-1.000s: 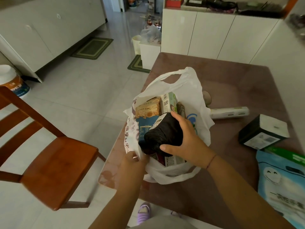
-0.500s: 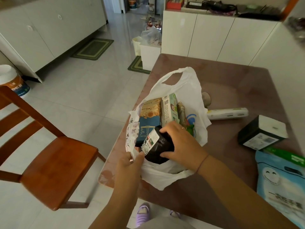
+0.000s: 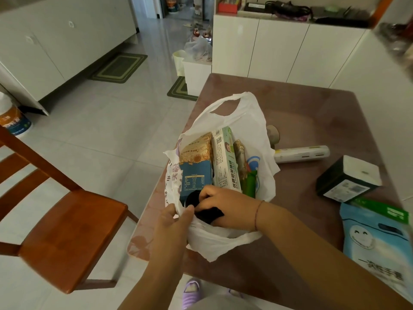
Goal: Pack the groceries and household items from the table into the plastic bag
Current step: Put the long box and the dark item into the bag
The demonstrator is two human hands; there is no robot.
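A white plastic bag [image 3: 250, 121] stands open on the brown table [image 3: 312, 121]. Inside it I see a blue and gold packet [image 3: 196, 168], a pale green box [image 3: 225, 157] and a green item [image 3: 250, 182]. My left hand [image 3: 172, 222] pinches the bag's near rim. My right hand [image 3: 225, 202] reaches into the bag and grips a black pouch [image 3: 207, 213], which sits low in the bag, mostly hidden. Still on the table are a white roll [image 3: 301, 154], a black box with a white top [image 3: 348, 179] and a light blue pack [image 3: 377, 247].
A green packet [image 3: 384, 211] lies beside the light blue pack at the right. A cardboard tube [image 3: 273, 135] lies behind the bag. A wooden chair [image 3: 64, 231] stands left of the table. White cabinets [image 3: 279, 48] line the far side.
My right hand has pushed the black pouch down from the bag's mouth into the bag. The left hand has kept hold of the bag's rim.
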